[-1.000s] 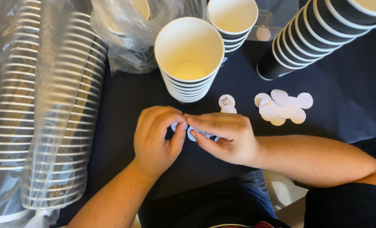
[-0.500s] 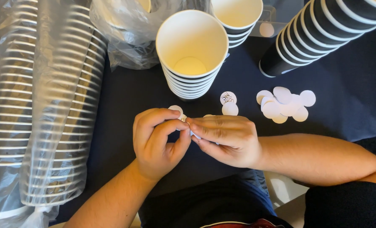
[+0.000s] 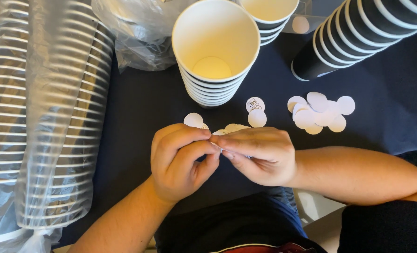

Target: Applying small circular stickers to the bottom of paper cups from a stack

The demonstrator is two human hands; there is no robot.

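Note:
My left hand (image 3: 180, 161) and my right hand (image 3: 260, 154) meet fingertip to fingertip over a dark blue cloth (image 3: 138, 107), both pinching a small thin white piece, mostly hidden between the fingers. Several white round paper discs (image 3: 193, 119) lie just beyond the fingers, two more discs (image 3: 256, 112) further back. A stack of white-lined paper cups (image 3: 215, 51) stands upright right behind the hands. A loose pile of discs (image 3: 318, 112) lies to the right.
Long sleeves of cups in clear plastic (image 3: 40, 117) lie along the left. A dark stack of cups (image 3: 358, 33) lies on its side at the back right. A second upright cup stack (image 3: 269, 14) and a crumpled plastic bag (image 3: 138, 33) are at the back.
Both hands have drawn slightly toward me, uncovering more discs on the cloth beyond the fingers. The pinch between the fingertips has tightened.

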